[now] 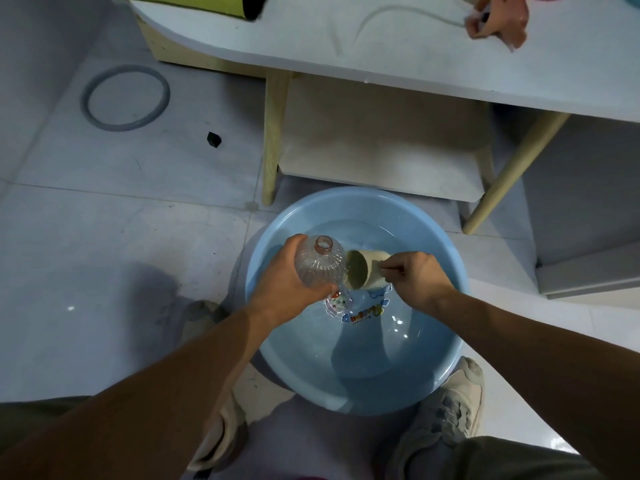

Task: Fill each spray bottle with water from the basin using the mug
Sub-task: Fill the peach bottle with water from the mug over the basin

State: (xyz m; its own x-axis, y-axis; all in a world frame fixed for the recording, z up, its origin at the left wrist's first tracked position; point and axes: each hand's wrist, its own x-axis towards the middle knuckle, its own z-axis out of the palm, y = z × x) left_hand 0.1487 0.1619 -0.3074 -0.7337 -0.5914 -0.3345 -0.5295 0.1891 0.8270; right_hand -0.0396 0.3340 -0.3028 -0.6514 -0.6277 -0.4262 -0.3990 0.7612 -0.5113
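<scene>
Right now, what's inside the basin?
Water and a cartoon print on the bottom of the basin. The bottle, mug, left hand and right hand hide part of it.

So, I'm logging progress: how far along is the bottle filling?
Done: the clear bottle is uncapped, gripped by the left hand over the basin. In hand: the right hand holds the mug tipped on its side beside it. Left: the bottle looks empty, so filling remains.
</scene>
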